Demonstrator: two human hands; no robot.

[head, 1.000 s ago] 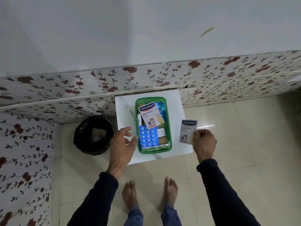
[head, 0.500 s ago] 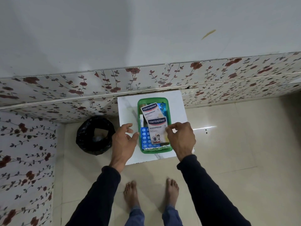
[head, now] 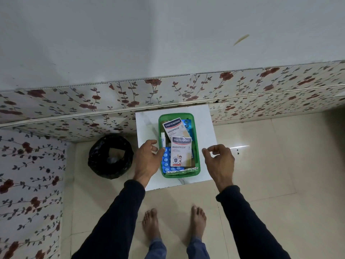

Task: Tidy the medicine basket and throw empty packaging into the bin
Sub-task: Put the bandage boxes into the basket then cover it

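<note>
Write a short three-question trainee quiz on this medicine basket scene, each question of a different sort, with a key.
1. True or false: the right hand holds a plaster box.
2. Multiple choice: where does the nearer white Hansaplast cardboard box lie? A) in the black bag-lined round bin B) in the green plastic rectangular basket, partly over the blue blister pack C) on the tiled floor
3. Fill in: the bin stands on the person's ____ side of the white square table.

Key
1. False: it hovers empty beside the basket.
2. B
3. left

The left hand is empty too, at the basket's left rim.
</note>
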